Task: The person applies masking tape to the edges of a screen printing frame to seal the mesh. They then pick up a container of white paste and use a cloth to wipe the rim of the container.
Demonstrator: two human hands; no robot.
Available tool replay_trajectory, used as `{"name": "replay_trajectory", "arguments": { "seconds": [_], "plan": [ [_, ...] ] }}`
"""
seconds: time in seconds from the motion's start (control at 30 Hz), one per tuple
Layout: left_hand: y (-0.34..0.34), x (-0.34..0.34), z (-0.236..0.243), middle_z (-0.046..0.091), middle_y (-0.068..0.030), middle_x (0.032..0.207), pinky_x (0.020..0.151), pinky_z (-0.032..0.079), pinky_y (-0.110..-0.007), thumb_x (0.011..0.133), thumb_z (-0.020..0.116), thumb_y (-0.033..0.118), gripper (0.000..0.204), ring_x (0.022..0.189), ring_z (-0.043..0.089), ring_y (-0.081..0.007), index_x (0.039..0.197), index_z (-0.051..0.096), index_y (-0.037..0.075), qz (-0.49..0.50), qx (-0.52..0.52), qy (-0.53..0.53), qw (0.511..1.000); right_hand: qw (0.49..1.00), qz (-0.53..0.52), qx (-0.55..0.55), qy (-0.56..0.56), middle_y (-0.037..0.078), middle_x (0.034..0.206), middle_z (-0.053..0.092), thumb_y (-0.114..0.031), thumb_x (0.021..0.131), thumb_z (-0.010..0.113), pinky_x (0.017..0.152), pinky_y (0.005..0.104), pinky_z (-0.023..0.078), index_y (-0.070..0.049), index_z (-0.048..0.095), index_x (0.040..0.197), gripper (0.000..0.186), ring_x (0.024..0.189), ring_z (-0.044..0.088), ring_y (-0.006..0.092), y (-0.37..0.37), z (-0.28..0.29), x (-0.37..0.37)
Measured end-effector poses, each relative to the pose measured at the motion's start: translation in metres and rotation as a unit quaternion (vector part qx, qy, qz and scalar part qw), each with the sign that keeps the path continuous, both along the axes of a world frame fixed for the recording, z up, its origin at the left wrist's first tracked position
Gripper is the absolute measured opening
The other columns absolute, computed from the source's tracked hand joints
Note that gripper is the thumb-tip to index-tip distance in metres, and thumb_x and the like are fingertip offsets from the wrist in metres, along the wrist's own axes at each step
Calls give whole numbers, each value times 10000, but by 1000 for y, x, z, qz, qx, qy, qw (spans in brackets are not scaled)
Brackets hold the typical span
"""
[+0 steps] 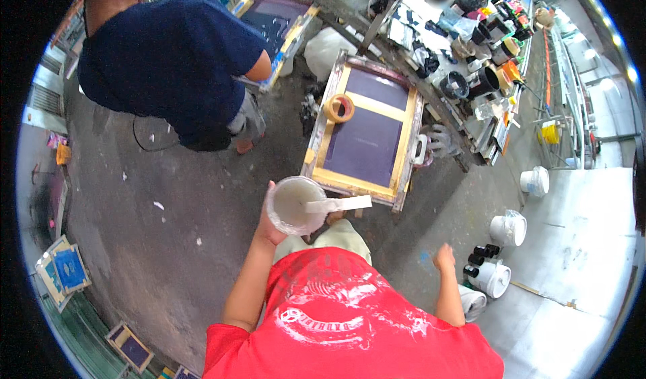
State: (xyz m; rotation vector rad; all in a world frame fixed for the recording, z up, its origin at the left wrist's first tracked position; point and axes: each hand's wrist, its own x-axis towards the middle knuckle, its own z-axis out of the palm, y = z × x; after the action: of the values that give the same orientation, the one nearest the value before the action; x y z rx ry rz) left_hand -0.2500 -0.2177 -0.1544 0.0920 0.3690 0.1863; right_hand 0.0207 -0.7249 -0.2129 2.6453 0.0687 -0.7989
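In my left hand (266,225) is a round translucent tub (280,225), its wall gripped from the left side. Pale, whitish stuff fills part of it, and a flat white spatula (350,204) leans out over the rim to the right. Just ahead lies a screen printing frame (360,147) with dark mesh and yellow tape along its borders. A roll of brown tape (338,108) rests on its left edge. My right hand (444,256) hangs out at my right side, fingers curled, with nothing visible in it.
A person in a dark blue shirt (168,63) bends over another screen frame (269,26) at the far left. A cluttered bench (464,63) with containers runs along the far right. White buckets (508,228) and black bottles (478,252) stand on the right. More frames (64,271) lean at left.
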Motion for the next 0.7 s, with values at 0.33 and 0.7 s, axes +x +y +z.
{"name": "replay_trajectory", "arguments": {
  "seconds": [0.33,0.7],
  "plan": [
    [4,26,52,434,-125,1449,1128,287,-510,880,503,544,702,1346,392,-322,1417,416,99,25,118,-129,984,906,78,411,-69,184,946,691,-310,864,632,807,445,508,-36,688,970,299,899,658,369,126,74,-102],
    [0,29,82,450,-142,1420,1082,348,-532,931,427,505,628,1317,425,-334,1436,384,134,-5,20,-42,999,712,-126,689,37,-15,761,568,-262,916,643,452,232,470,-37,631,955,229,669,516,42,248,193,-72]
  ]
}}
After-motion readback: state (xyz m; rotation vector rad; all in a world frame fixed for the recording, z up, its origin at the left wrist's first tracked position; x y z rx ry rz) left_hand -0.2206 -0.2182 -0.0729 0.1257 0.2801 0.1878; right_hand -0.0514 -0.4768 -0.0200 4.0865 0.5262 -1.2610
